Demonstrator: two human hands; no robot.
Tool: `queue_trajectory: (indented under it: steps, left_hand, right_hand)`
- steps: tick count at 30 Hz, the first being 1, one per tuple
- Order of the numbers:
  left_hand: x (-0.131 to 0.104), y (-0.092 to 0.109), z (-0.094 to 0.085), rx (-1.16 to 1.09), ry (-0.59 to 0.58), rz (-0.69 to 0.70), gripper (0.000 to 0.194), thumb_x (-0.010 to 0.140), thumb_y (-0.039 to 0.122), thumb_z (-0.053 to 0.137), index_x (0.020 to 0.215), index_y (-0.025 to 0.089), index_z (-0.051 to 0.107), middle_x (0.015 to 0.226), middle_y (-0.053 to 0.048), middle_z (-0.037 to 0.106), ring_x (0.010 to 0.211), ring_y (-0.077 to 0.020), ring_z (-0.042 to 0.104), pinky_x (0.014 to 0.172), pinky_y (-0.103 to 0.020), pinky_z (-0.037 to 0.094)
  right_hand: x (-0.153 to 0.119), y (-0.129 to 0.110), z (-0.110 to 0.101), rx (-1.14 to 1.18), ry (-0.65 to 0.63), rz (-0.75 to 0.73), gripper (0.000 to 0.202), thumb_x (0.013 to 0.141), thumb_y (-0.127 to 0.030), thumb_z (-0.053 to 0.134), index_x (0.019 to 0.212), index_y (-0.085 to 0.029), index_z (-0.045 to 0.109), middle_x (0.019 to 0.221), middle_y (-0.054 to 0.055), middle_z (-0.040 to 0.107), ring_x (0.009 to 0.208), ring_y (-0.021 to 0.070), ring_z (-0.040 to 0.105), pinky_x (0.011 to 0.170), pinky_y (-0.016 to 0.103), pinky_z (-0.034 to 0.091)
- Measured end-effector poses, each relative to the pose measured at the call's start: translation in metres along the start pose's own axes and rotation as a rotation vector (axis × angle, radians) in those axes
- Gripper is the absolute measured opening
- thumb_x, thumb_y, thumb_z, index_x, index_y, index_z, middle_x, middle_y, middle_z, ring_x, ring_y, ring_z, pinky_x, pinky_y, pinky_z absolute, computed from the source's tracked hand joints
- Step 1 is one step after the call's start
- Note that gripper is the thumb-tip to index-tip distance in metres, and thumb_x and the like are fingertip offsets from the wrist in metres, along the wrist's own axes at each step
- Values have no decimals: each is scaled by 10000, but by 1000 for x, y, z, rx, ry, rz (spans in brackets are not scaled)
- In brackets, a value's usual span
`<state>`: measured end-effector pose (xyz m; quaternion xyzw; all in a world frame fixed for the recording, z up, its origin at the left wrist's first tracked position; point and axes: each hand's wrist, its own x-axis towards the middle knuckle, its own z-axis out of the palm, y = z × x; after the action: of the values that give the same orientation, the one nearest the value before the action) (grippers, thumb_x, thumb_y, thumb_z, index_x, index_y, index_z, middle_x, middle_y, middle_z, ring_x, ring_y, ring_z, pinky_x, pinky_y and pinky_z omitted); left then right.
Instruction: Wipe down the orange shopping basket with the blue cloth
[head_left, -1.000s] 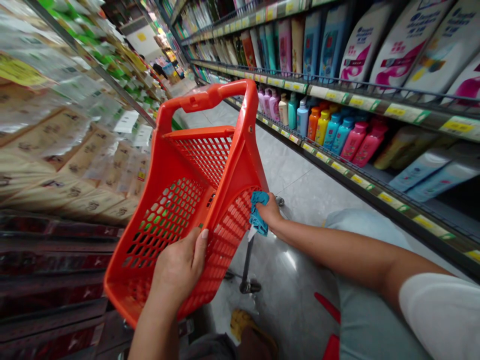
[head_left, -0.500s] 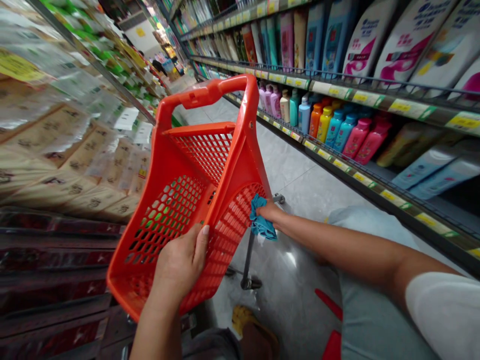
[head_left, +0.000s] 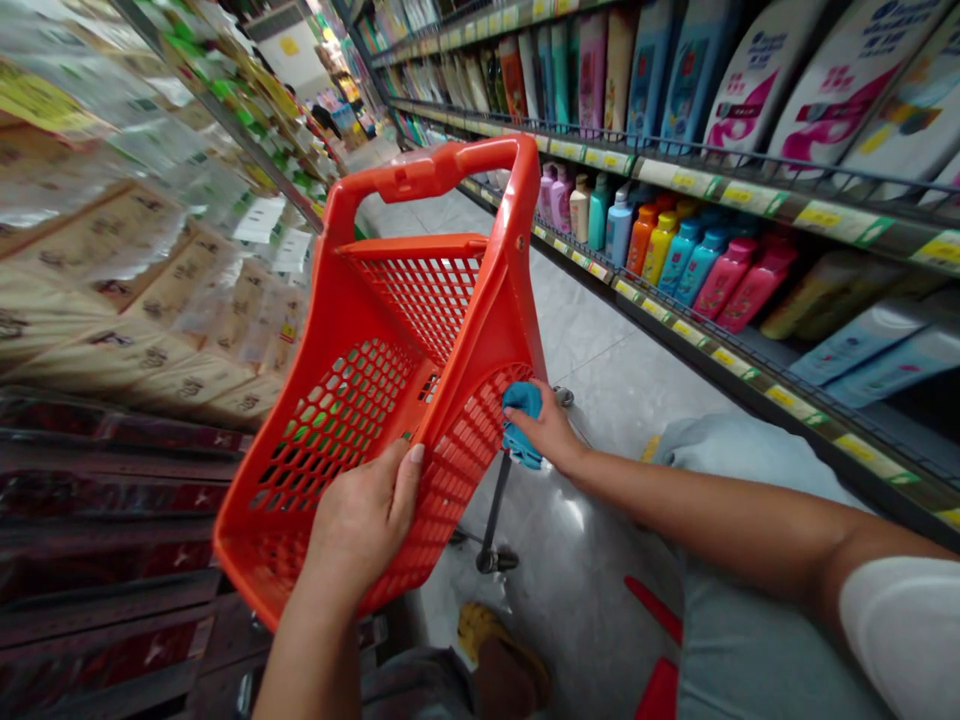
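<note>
A red plastic shopping cart (head_left: 517, 215) with perforated walls stands tilted in front of me, its basket hollow facing up. My left hand (head_left: 367, 510) is closed over the basket's near rim, thumb along the outside. A crumpled blue cloth (head_left: 521, 430) is pressed to the outer right wall of the basket, low down near the frame. Around that cloth my right hand (head_left: 551, 425) is closed, thumb on top. Below the basket, a dark metal leg ends in a caster wheel (head_left: 497, 560) on the floor.
Shelves on the right hold rows of shampoo bottles (head_left: 724, 280) above a price-label rail (head_left: 727, 360). Stacked packaged goods (head_left: 157, 290) rise close on the left. Grey tiled floor (head_left: 592, 340) runs between. A yellow shoe (head_left: 480, 630) and red floor markings (head_left: 660, 690) lie below.
My right hand has turned, so its thumb now shows over the blue cloth, still against the cart's side. The left grip stays put. The whole view has shifted slightly.
</note>
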<state>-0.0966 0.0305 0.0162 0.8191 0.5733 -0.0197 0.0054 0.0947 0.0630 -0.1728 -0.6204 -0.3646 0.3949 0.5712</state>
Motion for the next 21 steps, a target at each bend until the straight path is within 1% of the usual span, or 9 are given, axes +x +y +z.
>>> queue_trajectory:
  steps: [2,4,6,8,11,14,15,19,21]
  left_hand:
    - [2,1,1,12,9,-8,462,1009,456,242,803,204,570,632,-37,601,597,-196,608,595,-299,261]
    - [3,2,1,17,11,-15,457,1010,453,245,819,202,575,643,-39,611,606,-195,611,599,-296,264]
    - [4,3,1,23,9,-26,450,1011,451,242,825,203,569,651,-41,616,608,-195,611,601,-294,268]
    - [5,3,1,28,7,-31,445,1010,449,237,811,205,551,652,-43,613,606,-194,608,600,-295,264]
    - [6,3,2,25,16,-31,442,1006,457,234,790,209,529,636,-39,594,593,-193,596,597,-297,251]
    - [7,2,2,18,25,-37,443,994,473,242,782,213,532,615,-35,575,569,-195,578,588,-293,232]
    - [7,2,2,11,26,-38,443,988,476,246,781,214,537,610,-34,572,565,-194,574,585,-289,227]
    - [10,-1,1,-57,45,-44,436,946,506,309,766,219,582,603,-28,579,546,-181,551,584,-257,228]
    - [12,-7,4,-122,69,-39,440,908,550,367,738,224,610,582,-11,572,513,-159,518,585,-240,219]
  right_hand:
    - [-4,9,7,-31,64,-81,648,742,-349,721,1317,-166,486,1372,176,569,1303,267,537,1096,455,446]
    - [2,14,12,3,103,-33,603,749,-308,694,1291,-173,466,1405,179,525,1333,253,504,1133,450,402]
    - [11,15,15,57,130,67,491,755,-274,659,1205,-197,478,1303,138,589,1215,230,579,1072,423,451]
    - [15,14,19,89,121,147,383,769,-302,644,1111,-216,494,1113,83,660,1023,217,649,947,394,517]
    - [5,8,23,118,9,123,308,786,-397,651,1015,-232,527,893,14,673,818,200,658,800,352,539]
    - [-2,-1,24,164,-113,53,309,755,-424,690,965,-242,554,841,-17,659,798,189,640,796,332,520]
    - [0,-5,24,179,-109,71,309,744,-406,697,963,-244,552,841,-23,653,805,187,635,802,329,516]
    - [4,-18,21,233,32,234,300,740,-298,653,998,-250,508,885,-30,630,844,174,626,819,313,513]
    - [-3,-20,25,231,16,222,305,740,-302,662,998,-248,509,876,-30,626,832,172,623,817,314,515]
